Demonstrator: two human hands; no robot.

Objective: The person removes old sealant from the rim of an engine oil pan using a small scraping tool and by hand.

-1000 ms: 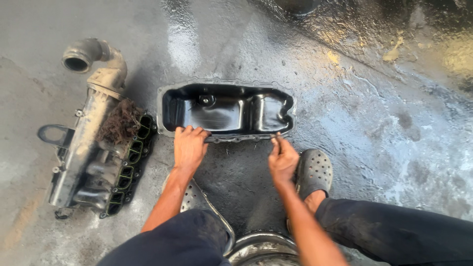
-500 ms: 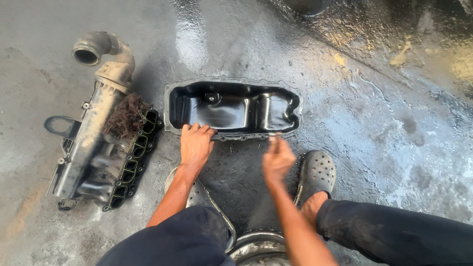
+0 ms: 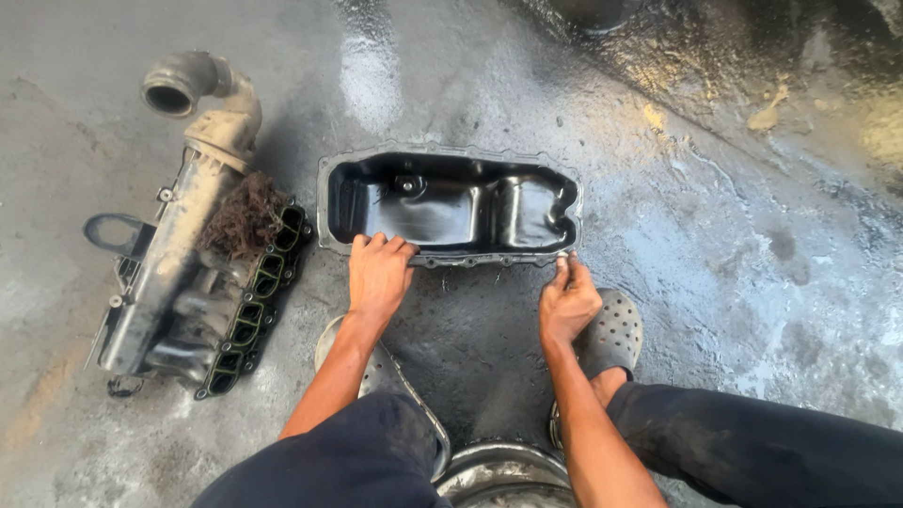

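A grimy grey plastic intake manifold lies leftmost on the wet concrete floor. Beside it sits the black, open-topped metal oil pan. The left hand rests flat, fingers released over its near rim; the right hand pinches the rim's right corner.

i see oil pan on the floor ahead, intake manifold to its left, both hands at its near rim
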